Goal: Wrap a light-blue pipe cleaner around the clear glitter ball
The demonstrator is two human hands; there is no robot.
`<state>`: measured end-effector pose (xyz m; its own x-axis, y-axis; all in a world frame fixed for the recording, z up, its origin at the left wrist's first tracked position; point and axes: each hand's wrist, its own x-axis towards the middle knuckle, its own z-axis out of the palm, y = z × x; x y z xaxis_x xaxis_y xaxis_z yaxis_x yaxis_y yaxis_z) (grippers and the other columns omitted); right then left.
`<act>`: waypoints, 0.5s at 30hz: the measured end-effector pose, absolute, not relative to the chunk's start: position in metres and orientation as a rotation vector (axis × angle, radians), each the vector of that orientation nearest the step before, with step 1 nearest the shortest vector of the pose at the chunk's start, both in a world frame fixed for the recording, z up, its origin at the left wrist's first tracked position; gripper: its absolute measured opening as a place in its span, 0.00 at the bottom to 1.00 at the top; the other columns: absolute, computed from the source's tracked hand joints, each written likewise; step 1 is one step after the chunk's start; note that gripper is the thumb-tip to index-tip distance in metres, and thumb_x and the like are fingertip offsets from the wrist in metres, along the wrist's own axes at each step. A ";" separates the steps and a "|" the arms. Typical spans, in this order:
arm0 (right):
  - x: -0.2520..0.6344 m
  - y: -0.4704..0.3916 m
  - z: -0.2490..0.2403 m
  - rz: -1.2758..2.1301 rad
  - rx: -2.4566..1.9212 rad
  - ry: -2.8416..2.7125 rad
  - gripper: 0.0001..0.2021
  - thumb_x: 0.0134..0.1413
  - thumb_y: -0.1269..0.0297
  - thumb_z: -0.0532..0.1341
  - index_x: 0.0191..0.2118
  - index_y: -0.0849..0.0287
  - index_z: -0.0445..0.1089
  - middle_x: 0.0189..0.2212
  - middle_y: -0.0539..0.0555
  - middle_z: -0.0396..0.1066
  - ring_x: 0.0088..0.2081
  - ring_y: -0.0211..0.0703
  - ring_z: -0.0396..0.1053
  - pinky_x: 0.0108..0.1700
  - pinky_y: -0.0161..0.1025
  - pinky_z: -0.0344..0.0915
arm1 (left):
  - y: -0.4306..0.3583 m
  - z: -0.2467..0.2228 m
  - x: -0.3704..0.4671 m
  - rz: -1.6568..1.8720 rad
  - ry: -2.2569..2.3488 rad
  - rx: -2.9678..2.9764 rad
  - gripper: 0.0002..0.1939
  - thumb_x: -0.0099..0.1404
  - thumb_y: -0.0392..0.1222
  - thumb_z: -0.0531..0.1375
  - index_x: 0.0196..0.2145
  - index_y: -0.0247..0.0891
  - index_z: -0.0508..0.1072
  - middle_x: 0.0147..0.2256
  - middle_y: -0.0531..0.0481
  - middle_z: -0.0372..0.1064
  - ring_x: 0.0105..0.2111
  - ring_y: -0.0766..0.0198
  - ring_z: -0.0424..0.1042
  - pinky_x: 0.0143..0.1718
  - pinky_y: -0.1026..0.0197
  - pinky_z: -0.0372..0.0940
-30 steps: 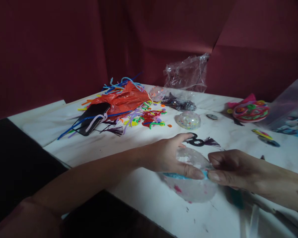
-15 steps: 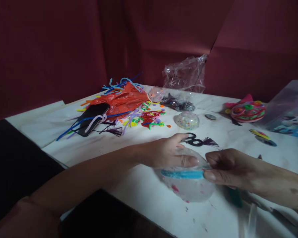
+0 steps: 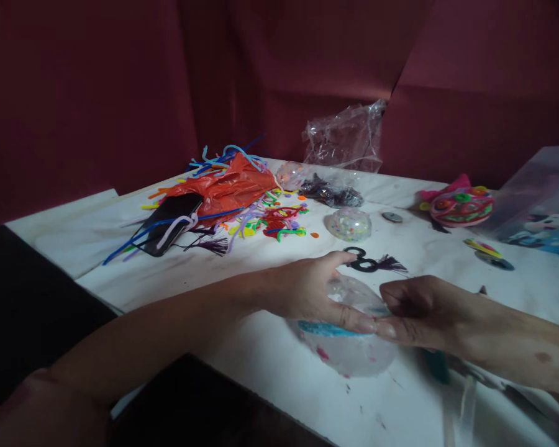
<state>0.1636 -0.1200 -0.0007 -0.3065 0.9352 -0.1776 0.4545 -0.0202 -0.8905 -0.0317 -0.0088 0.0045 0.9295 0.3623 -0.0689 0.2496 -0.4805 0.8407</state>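
A clear rounded plastic piece [image 3: 354, 360] with pink specks and a blue strip [image 3: 328, 329] across it rests on the white table in front of me. My left hand [image 3: 317, 295] lies over its left side, one finger pressing along the blue strip and another stretched toward the black scissors' handles [image 3: 363, 261]. From the right, my right hand [image 3: 423, 313] pinches the piece's right edge at the end of the strip, its other fingers curled. The fingertips of both hands meet there. A dark tassel [image 3: 392, 264] lies beside the black handles.
Behind are a red plastic bag [image 3: 235, 183], a black phone [image 3: 168, 226], colourful scraps [image 3: 279, 220], a speckled clear dome [image 3: 350, 224] and a crinkled clear bag [image 3: 345, 139]. At right are a decorated pink object [image 3: 463, 205] and a printed pouch [image 3: 545, 217].
A finger of my left hand has moved down and right onto the blue strip, reaching my right fingertips. My right hand has shifted slightly left. The whole view has shifted slightly.
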 end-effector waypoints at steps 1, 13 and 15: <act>0.163 -0.120 -0.001 1.282 -1.453 -1.784 0.27 0.59 0.47 0.63 0.26 0.65 0.53 0.21 0.48 0.45 0.21 0.37 0.43 0.19 0.26 0.40 | -0.009 0.005 -0.032 0.142 0.435 2.111 0.53 0.47 0.56 0.65 0.62 0.34 0.46 0.56 0.33 0.57 0.54 0.46 0.61 0.51 0.49 0.60; 0.160 -0.120 0.001 1.142 -1.573 -1.869 0.28 0.57 0.41 0.61 0.28 0.66 0.59 0.24 0.50 0.50 0.24 0.41 0.50 0.20 0.26 0.45 | -0.012 0.009 -0.040 0.109 0.438 2.122 0.51 0.53 0.60 0.59 0.63 0.32 0.40 0.57 0.33 0.56 0.57 0.47 0.57 0.53 0.48 0.57; 0.161 -0.119 0.000 1.128 -1.605 -1.876 0.29 0.57 0.40 0.61 0.28 0.66 0.60 0.24 0.51 0.50 0.23 0.41 0.49 0.19 0.27 0.44 | -0.013 0.009 -0.038 0.090 0.453 2.139 0.53 0.50 0.60 0.61 0.63 0.33 0.40 0.59 0.33 0.54 0.58 0.46 0.56 0.54 0.47 0.56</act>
<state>0.1605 -0.1193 0.0001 -0.2427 0.9526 -0.1833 0.6085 0.0023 -0.7935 -0.0380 -0.0133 0.0087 0.9298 0.3527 -0.1052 0.2857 -0.5112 0.8106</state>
